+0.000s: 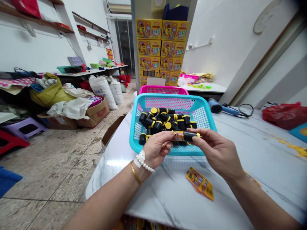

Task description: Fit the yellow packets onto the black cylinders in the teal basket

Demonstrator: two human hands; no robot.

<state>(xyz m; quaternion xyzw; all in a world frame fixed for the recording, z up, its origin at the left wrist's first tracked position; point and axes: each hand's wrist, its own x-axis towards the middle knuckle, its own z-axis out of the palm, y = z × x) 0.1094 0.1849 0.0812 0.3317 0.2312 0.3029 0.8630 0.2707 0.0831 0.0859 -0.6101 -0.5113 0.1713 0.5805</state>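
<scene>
Left hand [157,147] and right hand [216,150] both pinched one black tube [189,136] with fingers, above blue basket [168,150] on desk [240,166]; labels [200,183] lay near.

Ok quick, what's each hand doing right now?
Left hand: closed on the label-wrapped end of a small black tube.
Right hand: closed on the same tube's other end.

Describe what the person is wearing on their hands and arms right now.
Both forearms are bare, with no sleeves in view. The left hand has a ring on one finger; its wrist carries a white pearl-bead bracelet and a thin gold bangle. The right hand shows no jewellery or glove.
</scene>
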